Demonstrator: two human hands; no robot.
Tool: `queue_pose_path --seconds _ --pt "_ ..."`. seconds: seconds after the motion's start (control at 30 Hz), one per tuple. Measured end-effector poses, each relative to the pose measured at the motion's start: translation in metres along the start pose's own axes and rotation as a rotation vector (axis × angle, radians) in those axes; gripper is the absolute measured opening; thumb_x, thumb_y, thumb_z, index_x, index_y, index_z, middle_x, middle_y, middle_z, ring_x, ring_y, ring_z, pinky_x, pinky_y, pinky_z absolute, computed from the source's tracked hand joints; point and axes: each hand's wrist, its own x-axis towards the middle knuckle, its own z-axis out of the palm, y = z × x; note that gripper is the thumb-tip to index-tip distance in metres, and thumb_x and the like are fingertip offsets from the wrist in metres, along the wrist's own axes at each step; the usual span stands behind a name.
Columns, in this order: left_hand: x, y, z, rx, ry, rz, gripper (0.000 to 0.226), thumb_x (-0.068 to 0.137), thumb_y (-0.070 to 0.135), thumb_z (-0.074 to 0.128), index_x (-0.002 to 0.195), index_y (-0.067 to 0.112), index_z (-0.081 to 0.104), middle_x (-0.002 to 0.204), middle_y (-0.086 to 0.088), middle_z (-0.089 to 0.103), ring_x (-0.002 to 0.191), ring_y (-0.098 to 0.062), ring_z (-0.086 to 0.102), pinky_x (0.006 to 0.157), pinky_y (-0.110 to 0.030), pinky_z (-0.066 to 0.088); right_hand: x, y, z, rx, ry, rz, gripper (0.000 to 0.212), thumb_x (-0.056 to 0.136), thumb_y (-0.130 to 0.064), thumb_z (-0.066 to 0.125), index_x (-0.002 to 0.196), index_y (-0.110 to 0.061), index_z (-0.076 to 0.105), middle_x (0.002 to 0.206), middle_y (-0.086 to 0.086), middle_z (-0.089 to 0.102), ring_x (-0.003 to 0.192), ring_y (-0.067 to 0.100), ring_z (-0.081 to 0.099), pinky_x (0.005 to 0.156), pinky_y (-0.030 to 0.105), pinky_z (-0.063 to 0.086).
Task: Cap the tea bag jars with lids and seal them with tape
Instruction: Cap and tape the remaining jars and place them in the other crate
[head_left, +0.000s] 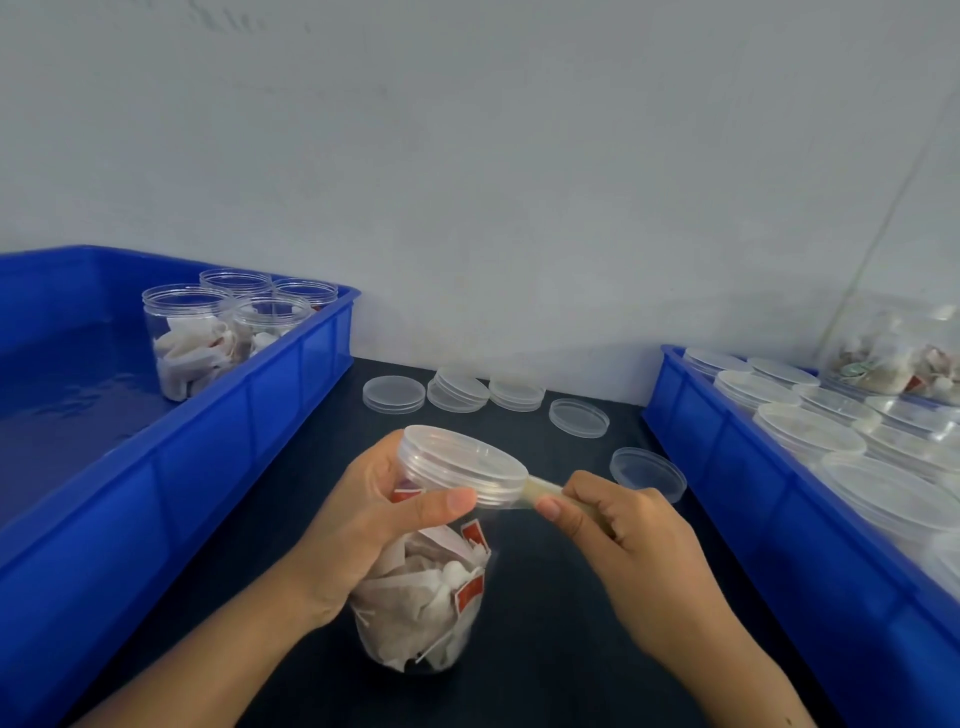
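I have the capped jar (431, 571) tilted over the dark surface (545, 649), my left hand (358, 525) curled round its neck to steady the lid (462, 462), thumb pressing the rim. My right hand (618, 525) pinches a tape strip (543, 491) pulled taut from the lid's seam, likely to wrap it. Beyond lie spare lids (393, 395); open jars (192, 338) wait in the left bin (218, 421).

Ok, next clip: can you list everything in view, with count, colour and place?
Held jar: one, clear, tea bags inside, lid on, centre of table.
Tape: one strip, clear yellowish, stretched from the lid to the right.
Open jars: four, clear, in left bin.
Left bin: one, blue.
Loose lids: clear, several stacks and singles on the table.
Right bin: one, blue, holds capped jars.
Table: one, dark.
Left hand: grips held jar.
Right hand: pinches tape.
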Motion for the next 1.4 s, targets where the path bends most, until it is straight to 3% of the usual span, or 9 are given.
queue_pose_path --seconds 0.33,0.47,0.57,0.67,0.77,0.87,0.97,1.23,1.4 --pt "-0.003 0.001 0.002 -0.069 -0.035 -0.059 0.118 0.027 0.062 0.090 0.123 0.021 0.037 0.104 0.012 0.071 0.102 -0.006 0.067 0.076 -0.015 0.053 -0.003 -0.009 0.005 -0.034 0.002 0.057 0.061 0.074 -0.077 0.016 0.071 -0.026 0.049 0.054 -0.004 0.046 0.058 0.017 0.052 0.061 0.019 0.031" --pt "-0.003 0.000 0.003 -0.035 0.006 -0.010 0.105 0.033 0.063 0.088 0.118 0.019 0.044 0.107 0.010 0.070 0.105 -0.008 0.066 0.080 -0.019 0.054 -0.005 -0.011 0.008 -0.063 0.009 0.097 0.062 0.076 -0.077 0.016 0.071 -0.024 0.048 0.057 -0.003 0.048 0.059 0.016 0.052 0.058 0.028 0.044" --pt "-0.005 -0.001 0.004 0.011 0.036 0.031 0.074 0.054 0.055 0.076 0.116 0.019 0.054 0.112 0.004 0.069 0.109 -0.013 0.065 0.085 -0.026 0.054 -0.006 -0.014 0.010 -0.081 0.024 0.131 0.063 0.078 -0.076 0.017 0.069 -0.022 0.047 0.056 -0.003 0.048 0.055 0.013 0.047 0.060 0.029 0.046" --pt "-0.009 -0.002 0.007 0.077 0.067 0.094 0.069 0.066 0.058 0.064 0.129 0.032 0.053 0.121 0.013 0.065 0.115 -0.004 0.060 0.087 -0.021 0.051 -0.007 -0.018 0.011 -0.081 0.025 0.165 0.065 0.078 -0.076 0.017 0.068 -0.020 0.049 0.058 -0.001 0.052 0.057 0.016 0.052 0.062 0.034 0.049" --pt "-0.010 -0.002 0.008 0.179 0.106 0.128 0.088 0.061 0.067 0.067 0.140 0.045 0.036 0.125 0.028 0.059 0.119 0.006 0.054 0.096 -0.022 0.044 -0.009 -0.023 0.014 -0.042 0.007 0.189 0.069 0.074 -0.078 0.019 0.067 -0.019 0.053 0.058 0.001 0.057 0.057 0.018 0.055 0.062 0.037 0.051" --pt "-0.010 -0.004 0.012 0.324 0.177 0.161 0.090 0.047 0.077 0.074 0.126 0.045 0.045 0.117 0.025 0.062 0.113 0.002 0.058 0.092 -0.027 0.049 -0.012 -0.030 0.019 -0.023 0.013 0.175 0.066 0.073 -0.079 0.022 0.062 -0.019 0.047 0.053 0.000 0.050 0.052 0.018 0.048 0.058 0.036 0.046" --pt "-0.009 -0.007 0.014 0.393 0.279 0.168 0.088 0.038 0.077 0.075 0.116 0.047 0.047 0.112 0.032 0.059 0.106 0.009 0.057 0.084 -0.019 0.046 -0.013 -0.031 0.022 0.005 -0.018 0.180 0.066 0.073 -0.078 0.023 0.067 -0.018 0.050 0.056 0.001 0.051 0.055 0.021 0.050 0.057 0.035 0.044" --pt "-0.005 -0.006 0.011 0.337 0.303 0.182 0.080 0.039 0.066 0.078 0.110 0.043 0.049 0.109 0.032 0.059 0.102 0.009 0.058 0.073 -0.011 0.049 -0.008 -0.029 0.015 0.235 -0.237 0.211 0.079 0.069 -0.085 0.027 0.080 -0.012 0.052 0.058 -0.002 0.048 0.053 0.010 0.043 0.059 0.043 0.045" --pt "0.000 -0.006 0.001 0.253 0.300 0.149 0.084 0.035 0.059 0.082 0.111 0.035 0.055 0.105 0.023 0.065 0.098 0.004 0.062 0.072 -0.012 0.051 -0.007 -0.024 0.004 0.064 -0.256 0.106 0.080 0.074 -0.083 0.021 0.075 -0.008 0.049 0.061 0.004 0.046 0.051 0.006 0.038 0.055 0.029 0.036"
